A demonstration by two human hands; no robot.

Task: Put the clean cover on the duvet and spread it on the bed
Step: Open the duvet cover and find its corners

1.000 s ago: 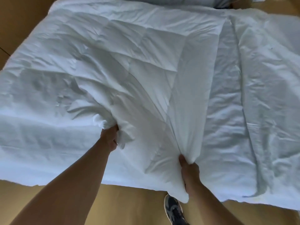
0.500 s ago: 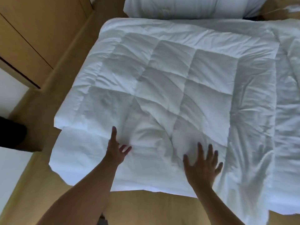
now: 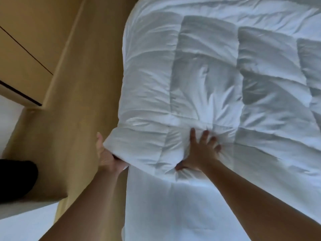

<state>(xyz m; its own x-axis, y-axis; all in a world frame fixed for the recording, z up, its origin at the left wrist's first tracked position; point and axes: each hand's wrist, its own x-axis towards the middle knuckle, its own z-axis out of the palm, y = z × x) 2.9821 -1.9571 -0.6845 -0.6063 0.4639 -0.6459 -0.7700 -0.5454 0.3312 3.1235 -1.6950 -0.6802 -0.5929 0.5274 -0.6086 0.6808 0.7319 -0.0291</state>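
Observation:
The white quilted duvet (image 3: 217, 70) lies over the bed and fills the right and upper part of the head view. My left hand (image 3: 106, 153) holds its near left corner, thumb up along the side and fingers hidden beneath the corner. My right hand (image 3: 201, 150) presses on top of the duvet near its front edge. Its fingers are spread and its thumb lies at the edge, with the fabric creased around them. Smooth white fabric (image 3: 173, 206) lies under the duvet toward me; I cannot tell whether it is the cover or a sheet.
Tan floor (image 3: 78, 110) runs along the bed's left side. A wooden cabinet (image 3: 26, 49) stands at the upper left. A dark object (image 3: 17, 180) sits at the left edge above a white surface (image 3: 26, 228).
Both hands let go of the bunched duvet and lay flat on it. Since then my view swung left, my left hand took the near left corner, and my right hand stayed pressing on top.

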